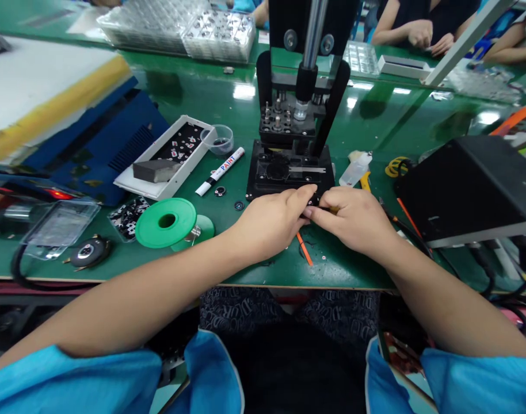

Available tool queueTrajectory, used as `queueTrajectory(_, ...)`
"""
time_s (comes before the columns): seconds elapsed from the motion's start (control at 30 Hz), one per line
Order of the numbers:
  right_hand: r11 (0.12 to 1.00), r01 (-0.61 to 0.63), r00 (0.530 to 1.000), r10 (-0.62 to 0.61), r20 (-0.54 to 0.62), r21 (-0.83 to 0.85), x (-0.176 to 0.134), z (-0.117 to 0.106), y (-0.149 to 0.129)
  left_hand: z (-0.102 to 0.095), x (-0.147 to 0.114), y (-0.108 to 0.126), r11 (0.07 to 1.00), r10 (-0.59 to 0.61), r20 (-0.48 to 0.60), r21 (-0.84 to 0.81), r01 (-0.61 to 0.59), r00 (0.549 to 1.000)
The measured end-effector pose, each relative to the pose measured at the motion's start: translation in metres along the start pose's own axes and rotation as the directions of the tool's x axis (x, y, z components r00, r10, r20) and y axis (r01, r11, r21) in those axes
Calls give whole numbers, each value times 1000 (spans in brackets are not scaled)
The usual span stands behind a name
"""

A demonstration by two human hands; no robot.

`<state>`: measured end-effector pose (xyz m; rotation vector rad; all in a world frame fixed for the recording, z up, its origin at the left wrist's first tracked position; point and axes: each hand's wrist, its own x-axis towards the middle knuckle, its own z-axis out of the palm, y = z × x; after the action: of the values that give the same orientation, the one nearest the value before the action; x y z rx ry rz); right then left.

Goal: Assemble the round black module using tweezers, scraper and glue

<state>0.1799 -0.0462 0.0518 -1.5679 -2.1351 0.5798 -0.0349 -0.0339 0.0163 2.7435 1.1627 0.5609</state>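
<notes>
My left hand [274, 224] and my right hand [360, 221] meet at the front edge of a black press fixture [263, 184]. Between their closed fingertips is a small black part [313, 200], mostly covered by the fingers. Its exact kind does not show. Behind the hands, the fixture's base carries a flat metal strip [307, 169]. Above it stands the press head with several metal pins [277, 121]. An orange stick [305, 250] lies on the table just below my left fingers.
Left: a green spool [151, 221], a paint marker [222, 171], a white tray [183, 184] with small parts and a tape measure [88, 252]. Right: a small bottle [355, 169] and a black box-shaped device [470, 184]. Across the table, a co-worker's hands [420, 34] show.
</notes>
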Motion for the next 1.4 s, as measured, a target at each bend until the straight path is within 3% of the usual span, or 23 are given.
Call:
queueTrajectory(0.37, 966, -134, 988, 112, 107, 223, 8, 0, 4, 1, -3, -4, 995, 65, -86, 82, -58, 994)
queueTrajectory(0.5, 944, -171, 978, 127, 166, 284, 8, -4, 0, 3, -1, -7, 997, -9, -88, 70, 15, 996)
queueTrajectory(0.67, 932, -133, 991, 116, 70, 336, 8, -9, 4, -3, 2, -5, 980, -147, -92, -151, 133, 985)
queueTrajectory(0.9, 965, -124, 992, 120, 32, 232, 7, -16, 11, -8, 6, -8, 863, -297, -97, -453, 224, 950)
queueTrajectory(1.13, 986, -102, 993, 93, 69, 136, 7, -18, 9, -9, 8, -10, 813, -341, -86, -527, 248, 936)
queueTrajectory(1.23, 981, -107, 993, 97, 69, 161, 7, -18, 8, -8, 8, -9, 796, -350, -91, -555, 244, 932)
queueTrajectory(1.4, 951, -102, 993, 114, -26, 291, 6, -20, 7, -7, 9, -9, 746, -365, -74, -619, 244, 928)
